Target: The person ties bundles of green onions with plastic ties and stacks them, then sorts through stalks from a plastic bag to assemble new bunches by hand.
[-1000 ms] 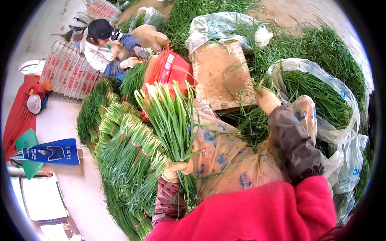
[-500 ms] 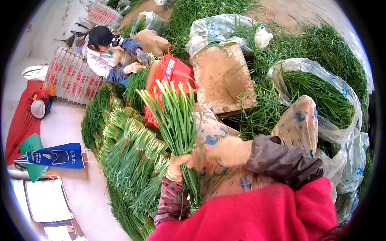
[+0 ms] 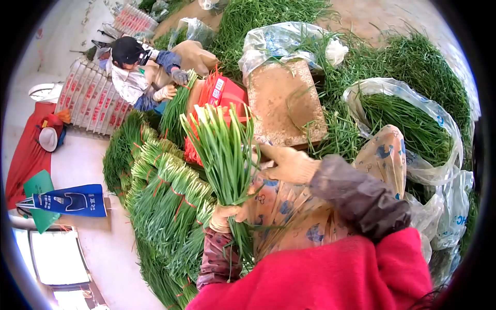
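"Where's the green bunch (image 3: 221, 163)?"
"Just off the near left corner of the wooden board (image 3: 279, 98), pale ends pointing forward."
"And each grip?"
"The left grip (image 3: 227, 218) is clamped round it; the right grip (image 3: 290, 164) is alongside, fingers apart, contact unclear."

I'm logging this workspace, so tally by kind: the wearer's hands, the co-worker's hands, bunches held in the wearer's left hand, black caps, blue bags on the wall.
Wearer's hands: 2, left hand and right hand
Co-worker's hands: 2
Bunch of greens in the left hand: 1
Black cap: 1
Blue bag: 1
Total: 7
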{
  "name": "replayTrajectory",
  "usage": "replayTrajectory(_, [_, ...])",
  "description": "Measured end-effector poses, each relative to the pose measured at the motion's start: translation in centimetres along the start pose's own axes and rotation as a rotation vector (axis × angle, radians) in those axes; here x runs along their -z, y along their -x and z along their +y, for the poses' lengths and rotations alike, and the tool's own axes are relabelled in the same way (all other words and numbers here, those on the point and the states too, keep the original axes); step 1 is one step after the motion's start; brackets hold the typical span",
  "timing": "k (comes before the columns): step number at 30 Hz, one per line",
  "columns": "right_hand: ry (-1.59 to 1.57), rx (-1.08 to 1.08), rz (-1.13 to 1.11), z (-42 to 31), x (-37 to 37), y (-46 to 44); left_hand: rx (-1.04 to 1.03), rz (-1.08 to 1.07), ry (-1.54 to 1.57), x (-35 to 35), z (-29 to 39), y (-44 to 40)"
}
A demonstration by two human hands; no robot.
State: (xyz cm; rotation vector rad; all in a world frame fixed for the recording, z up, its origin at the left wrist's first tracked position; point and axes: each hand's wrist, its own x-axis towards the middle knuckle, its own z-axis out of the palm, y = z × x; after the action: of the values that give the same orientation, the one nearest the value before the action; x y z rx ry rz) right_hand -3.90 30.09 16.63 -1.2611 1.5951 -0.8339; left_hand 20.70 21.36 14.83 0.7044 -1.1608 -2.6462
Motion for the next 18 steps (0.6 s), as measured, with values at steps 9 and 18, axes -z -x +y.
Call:
replayTrajectory(9, [0.731,0.28,-0.548,3.1,-4.6,3.4,-0.113,0.28,0.038,3.3,-0.7,-0.7])
replayTrajectory(18, [0.387,-0.003,0.309,8.2,1.6,1.9,-0.108,0.272,-0.299,3.1,1.1,0.3])
